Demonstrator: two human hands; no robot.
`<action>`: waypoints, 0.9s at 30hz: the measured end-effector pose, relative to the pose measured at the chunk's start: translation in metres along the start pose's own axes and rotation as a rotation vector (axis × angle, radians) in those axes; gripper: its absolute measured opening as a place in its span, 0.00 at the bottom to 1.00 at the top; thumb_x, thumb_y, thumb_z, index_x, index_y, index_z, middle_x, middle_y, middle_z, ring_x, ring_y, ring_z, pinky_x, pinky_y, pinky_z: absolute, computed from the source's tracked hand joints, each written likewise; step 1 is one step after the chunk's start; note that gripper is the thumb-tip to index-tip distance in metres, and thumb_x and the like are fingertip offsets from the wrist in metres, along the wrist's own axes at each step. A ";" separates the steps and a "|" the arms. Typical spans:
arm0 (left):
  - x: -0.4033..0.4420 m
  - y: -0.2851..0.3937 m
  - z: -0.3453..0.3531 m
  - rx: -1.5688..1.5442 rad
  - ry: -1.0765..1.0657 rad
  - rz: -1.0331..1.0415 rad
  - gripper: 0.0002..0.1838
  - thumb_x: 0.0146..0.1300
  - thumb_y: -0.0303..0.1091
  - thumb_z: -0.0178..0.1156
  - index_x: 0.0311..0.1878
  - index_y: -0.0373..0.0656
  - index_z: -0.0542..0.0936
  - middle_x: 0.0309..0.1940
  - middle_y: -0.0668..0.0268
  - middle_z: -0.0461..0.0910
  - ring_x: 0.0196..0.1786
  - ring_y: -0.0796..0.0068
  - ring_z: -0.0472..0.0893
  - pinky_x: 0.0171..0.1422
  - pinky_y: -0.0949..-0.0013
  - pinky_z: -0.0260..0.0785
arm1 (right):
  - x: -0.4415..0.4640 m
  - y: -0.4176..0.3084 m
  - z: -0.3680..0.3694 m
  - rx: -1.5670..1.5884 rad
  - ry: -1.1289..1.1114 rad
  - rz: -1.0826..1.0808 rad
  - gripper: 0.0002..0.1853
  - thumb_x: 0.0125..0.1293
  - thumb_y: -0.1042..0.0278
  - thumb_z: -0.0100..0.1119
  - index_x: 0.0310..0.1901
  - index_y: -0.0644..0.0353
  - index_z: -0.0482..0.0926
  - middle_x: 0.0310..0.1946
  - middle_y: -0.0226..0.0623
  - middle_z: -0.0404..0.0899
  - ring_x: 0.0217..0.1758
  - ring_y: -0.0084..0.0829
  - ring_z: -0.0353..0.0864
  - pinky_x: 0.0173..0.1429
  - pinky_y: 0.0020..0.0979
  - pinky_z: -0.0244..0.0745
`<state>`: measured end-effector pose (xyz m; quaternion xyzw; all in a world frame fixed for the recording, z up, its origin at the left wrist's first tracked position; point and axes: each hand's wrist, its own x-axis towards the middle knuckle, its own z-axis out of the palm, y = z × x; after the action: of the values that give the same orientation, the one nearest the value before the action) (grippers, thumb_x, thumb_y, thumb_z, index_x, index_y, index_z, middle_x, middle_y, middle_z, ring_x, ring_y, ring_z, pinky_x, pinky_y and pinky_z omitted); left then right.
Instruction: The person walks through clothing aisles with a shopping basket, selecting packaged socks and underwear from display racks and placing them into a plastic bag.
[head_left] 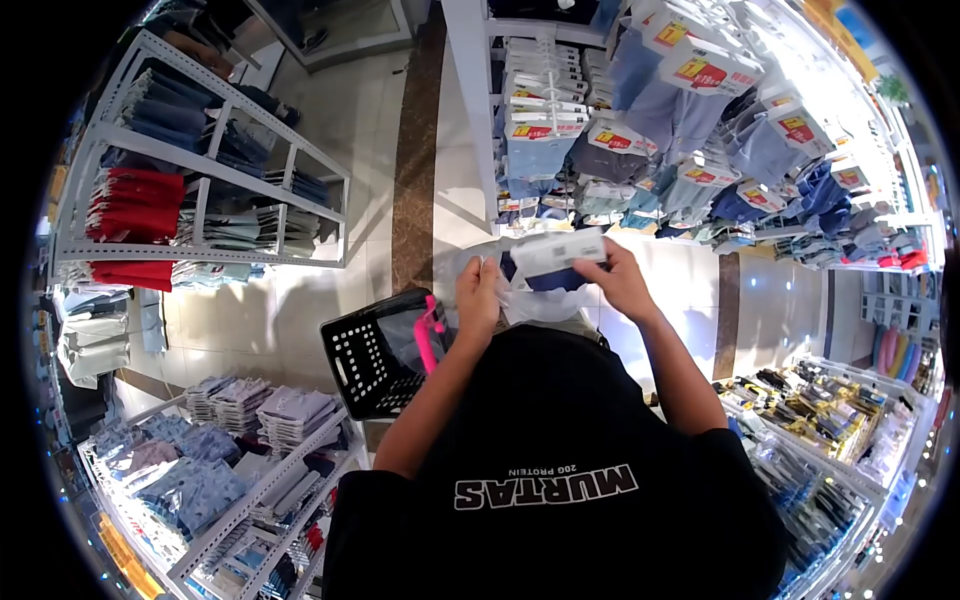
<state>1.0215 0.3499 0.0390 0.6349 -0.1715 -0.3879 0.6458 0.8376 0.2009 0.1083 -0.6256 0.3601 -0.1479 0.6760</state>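
In front of my chest, my right hand point(620, 285) grips a navy packaged garment point(555, 277) by the end of its white card header point(558, 252). The card is blurred, so its print cannot be read. Opposite it, my left hand point(479, 292) is closed on the edge of a clear plastic bag point(478, 258). The bag spreads around and behind the garment; whether the garment is partly inside it, I cannot tell. Beside my left forearm hangs a black shopping basket point(366, 370) with a pink handle point(427, 335), tilted on its side.
Packaged clothes with red-and-yellow price cards point(700, 75) hang on a rack ahead and to the right. A white shelf rack point(200, 165) with folded clothes stands at the left. Display bins with packets sit at the lower left point(200, 460) and lower right point(800, 440). Tiled floor point(350, 130) runs between.
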 end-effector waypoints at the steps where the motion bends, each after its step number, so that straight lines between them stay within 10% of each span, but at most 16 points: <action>1: -0.001 0.003 0.002 0.003 -0.005 -0.006 0.17 0.75 0.38 0.51 0.27 0.47 0.68 0.22 0.78 0.65 0.27 0.89 0.63 0.29 0.78 0.55 | -0.001 -0.007 -0.002 0.114 0.047 -0.043 0.15 0.68 0.71 0.61 0.54 0.67 0.77 0.45 0.34 0.83 0.45 0.22 0.81 0.51 0.27 0.76; 19: -0.019 0.003 -0.010 -0.017 0.038 0.014 0.17 0.75 0.38 0.51 0.28 0.43 0.71 0.20 0.75 0.66 0.23 0.86 0.65 0.25 0.75 0.60 | 0.085 -0.163 0.002 0.186 0.456 -0.614 0.14 0.61 0.67 0.70 0.42 0.61 0.75 0.40 0.31 0.81 0.39 0.21 0.77 0.47 0.26 0.73; 27: -0.026 0.012 -0.009 -0.119 0.006 -0.029 0.15 0.75 0.39 0.52 0.28 0.47 0.72 0.21 0.76 0.70 0.25 0.86 0.67 0.30 0.78 0.57 | 0.137 -0.189 0.024 -0.445 0.934 -1.084 0.17 0.50 0.76 0.71 0.41 0.58 0.74 0.35 0.38 0.73 0.35 0.38 0.77 0.40 0.36 0.74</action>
<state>1.0150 0.3733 0.0557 0.5991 -0.1368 -0.4048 0.6772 0.9967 0.0967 0.2456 -0.7094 0.2722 -0.6342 0.1430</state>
